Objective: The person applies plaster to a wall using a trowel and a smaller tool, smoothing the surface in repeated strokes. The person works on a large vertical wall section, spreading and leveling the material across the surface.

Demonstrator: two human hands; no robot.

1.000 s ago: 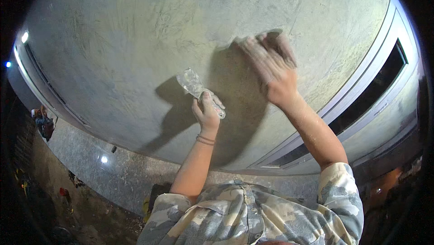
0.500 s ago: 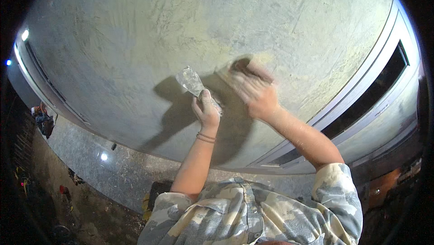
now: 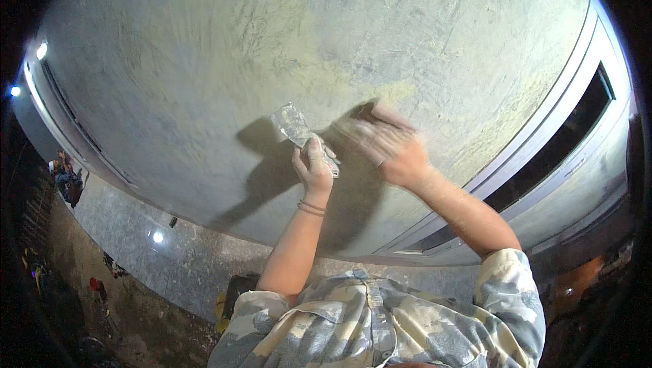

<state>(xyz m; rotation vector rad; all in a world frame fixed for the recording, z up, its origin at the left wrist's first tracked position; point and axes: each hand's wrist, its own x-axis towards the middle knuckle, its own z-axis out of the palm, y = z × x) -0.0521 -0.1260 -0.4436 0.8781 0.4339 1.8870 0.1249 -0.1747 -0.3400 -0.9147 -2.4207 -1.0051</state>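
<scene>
My left hand (image 3: 316, 168) is closed around the handle of a putty knife (image 3: 291, 123), its broad blade pointing up and smeared with pale filler. The blade stands out in front of the plastered wall (image 3: 272, 42), casting a dark shadow on it. To the right, my right hand (image 3: 387, 147) lies flattened against the wall, blurred by motion. Under its fingers is a brownish piece of sandpaper (image 3: 392, 117), with one edge showing past the hand. Patches of yellowish and grey filler cover the wall around both hands.
A pale-framed window or door (image 3: 543, 144) with dark glass is on the right. Another pale frame (image 3: 61, 123) edges the wall at far left, where a person (image 3: 66, 179) is near the grey floor (image 3: 136, 222). A dark object (image 3: 241, 285) is beside my left sleeve.
My right hand and the sandpaper have moved slightly down and right along the wall. My left hand, still holding the putty knife, has shifted a little downward and right.
</scene>
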